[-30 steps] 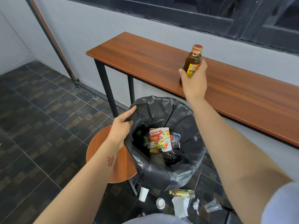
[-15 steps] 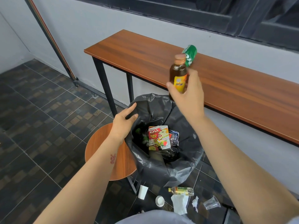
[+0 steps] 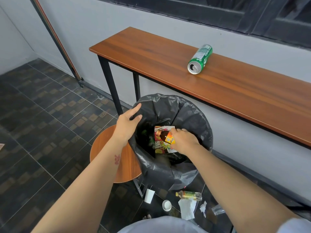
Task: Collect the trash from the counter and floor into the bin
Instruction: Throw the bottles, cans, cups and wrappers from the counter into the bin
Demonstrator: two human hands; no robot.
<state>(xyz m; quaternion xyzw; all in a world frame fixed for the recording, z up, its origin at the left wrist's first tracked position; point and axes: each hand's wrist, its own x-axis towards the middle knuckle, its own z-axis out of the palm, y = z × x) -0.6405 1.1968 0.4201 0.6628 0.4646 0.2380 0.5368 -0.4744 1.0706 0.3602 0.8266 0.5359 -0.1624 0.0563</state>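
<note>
right hand [image 3: 184,140] gripping bottle [image 3: 165,137], now lowering it from counter height into bin [image 3: 198,118], frame centre | left hand [image 3: 127,125] spreading liner rim | can [image 3: 200,58] remaining on counter [image 3: 151,47], upper right | floor litter waiting

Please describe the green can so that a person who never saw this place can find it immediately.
Find the long wooden counter along the grey wall under the dark window. On its top lies the green can, on its side, its open silver end toward the camera. It is the only item on the counter; the other trash is in the bin or on the floor.
</note>
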